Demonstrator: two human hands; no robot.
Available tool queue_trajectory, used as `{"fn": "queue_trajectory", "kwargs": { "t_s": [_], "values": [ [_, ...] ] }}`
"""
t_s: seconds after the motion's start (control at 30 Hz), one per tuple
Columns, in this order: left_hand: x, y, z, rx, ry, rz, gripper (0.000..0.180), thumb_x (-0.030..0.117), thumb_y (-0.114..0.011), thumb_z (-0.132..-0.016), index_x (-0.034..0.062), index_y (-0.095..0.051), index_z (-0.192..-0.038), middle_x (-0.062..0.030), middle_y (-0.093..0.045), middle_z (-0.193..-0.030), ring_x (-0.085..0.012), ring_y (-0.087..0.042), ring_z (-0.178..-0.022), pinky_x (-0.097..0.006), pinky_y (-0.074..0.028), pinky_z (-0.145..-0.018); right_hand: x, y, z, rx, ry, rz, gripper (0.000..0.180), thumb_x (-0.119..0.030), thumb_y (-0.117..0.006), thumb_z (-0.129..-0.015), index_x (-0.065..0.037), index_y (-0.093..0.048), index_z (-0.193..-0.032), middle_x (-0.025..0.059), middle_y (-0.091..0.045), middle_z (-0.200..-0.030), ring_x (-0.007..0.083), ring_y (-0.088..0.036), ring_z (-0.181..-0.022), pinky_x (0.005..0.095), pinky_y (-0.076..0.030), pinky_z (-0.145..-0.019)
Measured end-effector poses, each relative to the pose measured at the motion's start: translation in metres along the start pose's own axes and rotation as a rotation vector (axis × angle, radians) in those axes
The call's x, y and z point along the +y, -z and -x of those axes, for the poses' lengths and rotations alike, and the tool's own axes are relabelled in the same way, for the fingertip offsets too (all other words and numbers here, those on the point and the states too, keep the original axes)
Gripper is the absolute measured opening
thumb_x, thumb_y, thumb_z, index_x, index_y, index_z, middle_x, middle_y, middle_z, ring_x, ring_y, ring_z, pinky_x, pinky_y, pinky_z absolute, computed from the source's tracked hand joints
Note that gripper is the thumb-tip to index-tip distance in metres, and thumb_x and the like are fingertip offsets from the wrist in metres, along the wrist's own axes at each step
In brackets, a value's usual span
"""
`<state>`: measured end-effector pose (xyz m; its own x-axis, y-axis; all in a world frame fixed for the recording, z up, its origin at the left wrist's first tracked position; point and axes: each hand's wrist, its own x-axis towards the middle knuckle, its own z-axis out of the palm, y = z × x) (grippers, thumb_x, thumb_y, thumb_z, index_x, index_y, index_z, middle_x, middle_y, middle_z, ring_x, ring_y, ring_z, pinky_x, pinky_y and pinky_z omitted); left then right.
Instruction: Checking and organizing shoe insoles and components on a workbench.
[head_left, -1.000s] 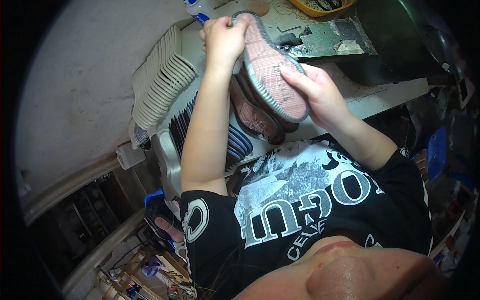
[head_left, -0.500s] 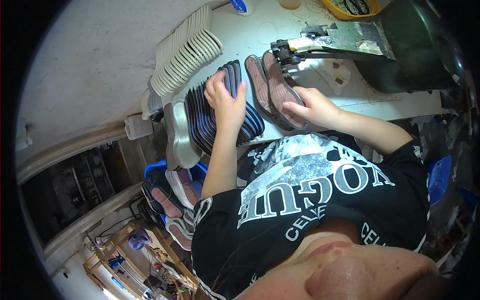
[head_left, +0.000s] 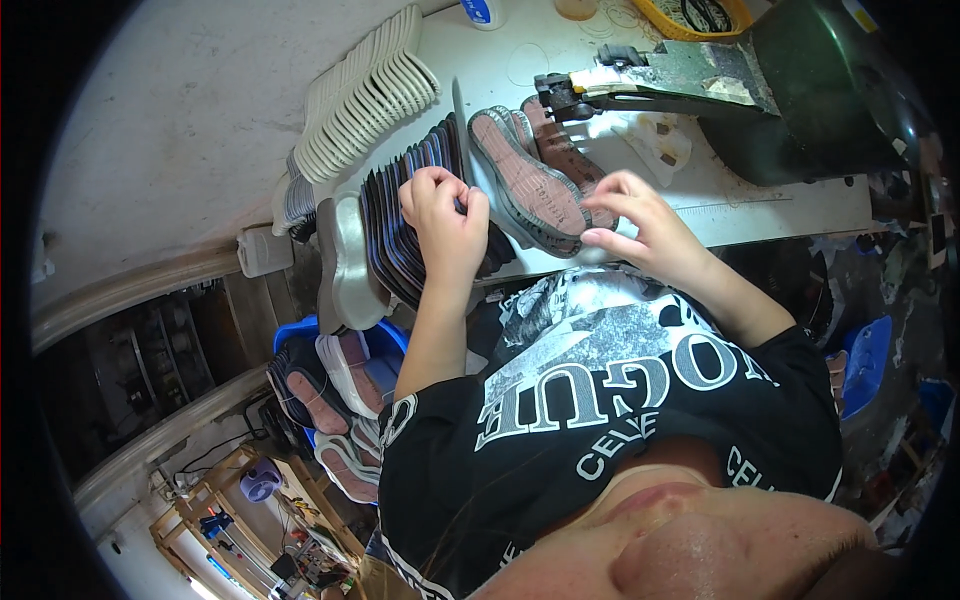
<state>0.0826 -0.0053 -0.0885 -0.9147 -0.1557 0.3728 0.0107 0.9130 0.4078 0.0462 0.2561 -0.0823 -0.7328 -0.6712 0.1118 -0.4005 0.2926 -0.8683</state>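
My left hand is closed, fingers curled and thumb pressed in, at the right end of a row of dark shoe soles with blue edges. A dark sole edge seems pinched there, mostly hidden by the fingers. Beside the hand, a thin grey piece stands edge-on. To its right lies a pinkish sole with a grey rim, on top of others. My right hand is open by its near end, thumb and fingers apart, holding nothing. Behind it, a brown sole lies partly under the machine arm.
A green machine reaches its arm over the table from the right. White soles stand in a row at far left, near pale, shiny soles. A blue bin holds more soles; a yellow basket sits at the back.
My right hand has let go of the pinkish sole, which now lies further left. My left hand has gone from spread over the row to closed. The thin grey piece now shows beside it.
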Motion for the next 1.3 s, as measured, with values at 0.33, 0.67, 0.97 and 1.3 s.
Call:
{"fn": "queue_trajectory", "kwargs": {
  "t_s": [0.33,0.67,0.97,1.3],
  "values": [
    [0.063,0.010,0.008,0.048,-0.475,0.814,0.013,0.008,-0.067,-0.072,0.0069,-0.053,-0.072,-0.0105,-0.057,-0.093,-0.0258,-0.052,-0.083,-0.038,-0.042,-0.075,-0.039,-0.016,-0.029,0.111,-0.048,-0.905,0.022,-0.019,-0.058,-0.095,0.003,-0.057,-0.098,0.0055,-0.063,-0.088,0.0112,-0.053,-0.073,0.0278,-0.045,-0.063],
    [0.089,0.003,-0.010,0.225,-0.096,1.249,0.041,-0.010,-0.052,-0.088,0.0099,-0.036,-0.119,-0.0093,-0.036,-0.121,-0.0131,-0.048,-0.085,-0.027,-0.045,-0.070,-0.056,0.020,-0.036,0.089,0.081,-0.510,0.025,-0.019,-0.073,-0.082,0.000,-0.062,-0.094,0.0070,-0.065,-0.080,0.0122,-0.061,-0.074,0.0268,-0.050,-0.070],
    [0.031,0.049,-0.028,-0.179,-0.218,0.822,0.019,0.004,-0.051,-0.092,0.0015,-0.048,-0.110,-0.0115,-0.045,-0.111,-0.0163,-0.050,-0.085,-0.028,-0.045,-0.078,-0.064,0.150,0.014,-0.309,0.132,0.142,0.027,-0.006,-0.064,-0.081,-0.001,-0.059,-0.108,0.0163,-0.061,-0.096,0.0343,-0.060,-0.091,0.0411,-0.049,-0.077],
    [0.040,0.032,0.003,-0.980,-0.169,0.727,0.030,0.004,-0.065,-0.082,0.0026,-0.061,-0.112,-0.0109,-0.058,-0.115,-0.0227,-0.058,-0.099,-0.034,-0.044,-0.092,-0.103,0.223,0.033,-0.436,0.047,0.315,0.026,-0.005,-0.065,-0.081,0.000,-0.062,-0.107,0.0157,-0.062,-0.096,0.0326,-0.060,-0.093,0.0409,-0.048,-0.080]
  ]
}}
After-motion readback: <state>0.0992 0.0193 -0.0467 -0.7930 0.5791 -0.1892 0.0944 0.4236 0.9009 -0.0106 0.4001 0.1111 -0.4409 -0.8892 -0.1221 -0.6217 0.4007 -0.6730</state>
